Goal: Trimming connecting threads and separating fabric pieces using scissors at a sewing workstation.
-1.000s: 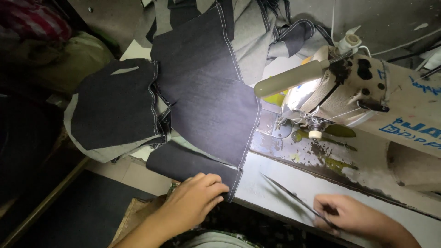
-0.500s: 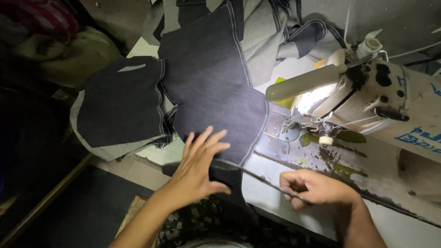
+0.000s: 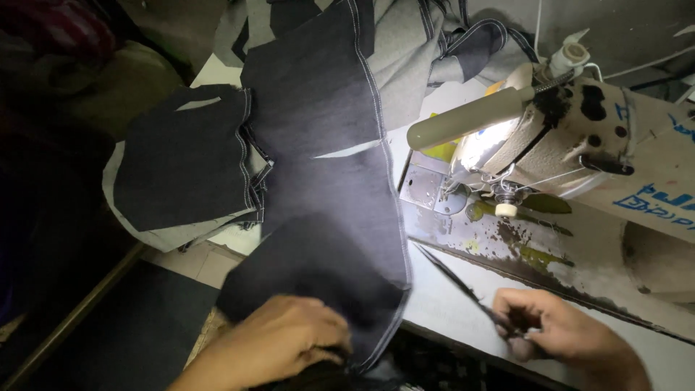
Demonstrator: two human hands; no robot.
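Far left there's a stack of cut dark denim pieces [image 3: 181, 163] hanging off the table edge, pale lining showing underneath. It looks like it could slide off onto the floor if anything tugs on it, since it touches the big panel next to it.

That big dark denim panel [image 3: 326, 210] runs from the far heap down to the near edge of the table [image 3: 449, 304]. The left hand [image 3: 279, 344] is closed over its near end, fingers curled into the cloth, so it's gripping a bunched fold. The hand is a bit blurred, so I can't tell how tight. My worry: a hard pull would drag the stitched seam edge crooked, or bring the stack along.

Further right, the right hand [image 3: 561, 333] is pinched shut around a pair of thin dark snips [image 3: 463, 286], blades pointing up-left toward the panel's right edge, close but not touching. If they catch, that's a nick in the cloth or a cut seam thread.

Far right is the sewing machine [image 3: 579, 137], lamp lit, needle area just beside the panel. Loose cloth could drift under the foot, I'd guess.
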